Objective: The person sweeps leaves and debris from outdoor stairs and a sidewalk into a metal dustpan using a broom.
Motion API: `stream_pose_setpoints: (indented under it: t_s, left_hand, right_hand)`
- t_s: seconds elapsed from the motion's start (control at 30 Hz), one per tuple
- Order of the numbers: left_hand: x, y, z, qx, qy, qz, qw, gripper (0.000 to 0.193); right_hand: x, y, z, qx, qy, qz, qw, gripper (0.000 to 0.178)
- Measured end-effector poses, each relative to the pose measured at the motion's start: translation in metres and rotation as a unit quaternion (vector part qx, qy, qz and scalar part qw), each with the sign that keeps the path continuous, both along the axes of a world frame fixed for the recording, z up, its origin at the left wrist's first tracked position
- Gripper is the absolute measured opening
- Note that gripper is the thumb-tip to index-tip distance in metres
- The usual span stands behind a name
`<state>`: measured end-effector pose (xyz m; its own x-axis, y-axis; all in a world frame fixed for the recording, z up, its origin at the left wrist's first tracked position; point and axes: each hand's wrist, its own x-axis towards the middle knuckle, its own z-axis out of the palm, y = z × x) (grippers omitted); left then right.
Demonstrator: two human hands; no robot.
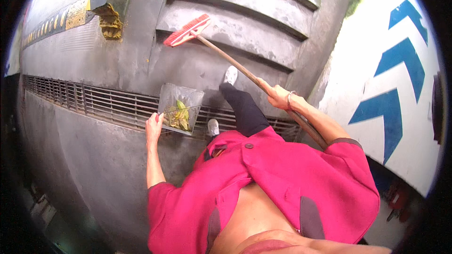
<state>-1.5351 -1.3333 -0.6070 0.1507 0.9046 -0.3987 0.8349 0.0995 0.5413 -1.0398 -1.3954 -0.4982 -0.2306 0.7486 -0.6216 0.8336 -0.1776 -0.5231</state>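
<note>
My left hand (154, 128) is closed round the handle of a grey metal dustpan (191, 95), just left of my legs. Green and yellow leaves (181, 115) and dry brown bits lie in the pan, which is over the floor grating. My right hand (278, 96) grips the long wooden handle of a broom (229, 59), its upper end passing under my right forearm. The broom's head (188, 30), with red bristles, is far ahead by the lowest ridges of the ramp, well apart from the dustpan. Whether the bristles touch the ground I cannot tell.
A long metal drain grating (94, 99) crosses the floor beneath the pan and my feet. Beyond it rises a ridged concrete ramp (240, 21). On the right stands a white wall with blue arrows (391, 108); a broken yellow-and-black corner guard (110, 22) juts out at far left.
</note>
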Motion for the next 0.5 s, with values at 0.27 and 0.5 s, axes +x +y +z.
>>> stream_pose_setpoints:
  t_s: [0.27, 0.5]
  left_hand:
    - [0.075, 0.095, 0.011, -0.018, -0.029, 0.025, 0.999, 0.030]
    - [0.137, 0.122, 0.003, -0.025, -0.060, 0.037, 0.997, 0.029]
  right_hand:
    - [0.024, 0.279, -0.110, 0.139, -0.022, 0.087, 0.986, 0.047]
    - [0.111, 0.278, -0.121, 0.051, -0.125, 0.063, 0.989, 0.062]
